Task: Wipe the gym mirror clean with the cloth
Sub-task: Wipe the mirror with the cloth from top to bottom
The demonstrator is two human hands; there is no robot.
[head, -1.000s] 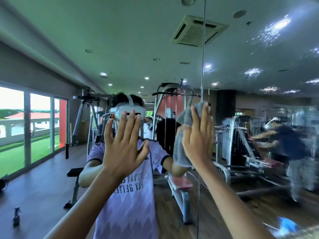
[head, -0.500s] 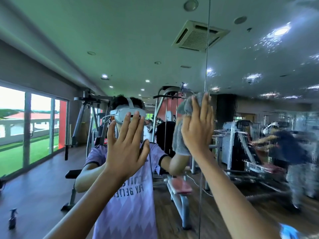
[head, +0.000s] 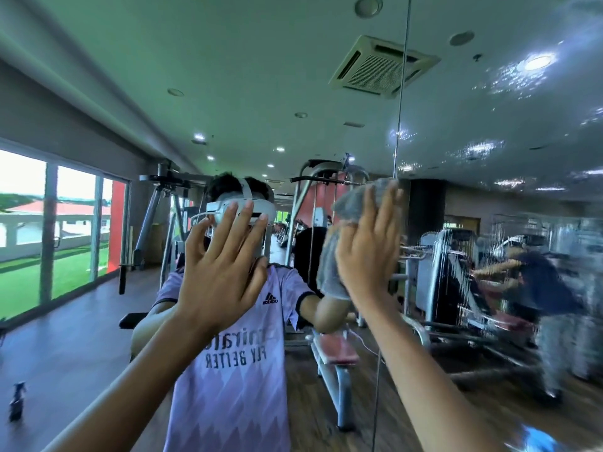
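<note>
The grey cloth (head: 330, 256) lay flat against the mirror (head: 228, 76) at about mid-height, just left of the vertical seam (head: 400, 119) that split the glass into two panels. The right hand (head: 368, 252) pressed it there with straight, slightly spread fingers, none curled round it. The fabric showed above the fingertips and hung in a bunched fold past the thumb side of the palm. The left hand (head: 222, 275) was raised beside it, apart from the cloth and holding nothing, its fingers straight and fanned, palm toward the glass. Whether it touched the surface could not be told. Right of the seam the panel carried wet streaks (head: 456, 256) and smeared shapes, while the left panel reflected sharply. Behind the hands, that left panel showed the reflection (head: 228, 386) of the person in a lilac shirt, a gym machine (head: 329, 353), and a small spray bottle (head: 16, 401) on the floor near the mirror's lower left corner.
</note>
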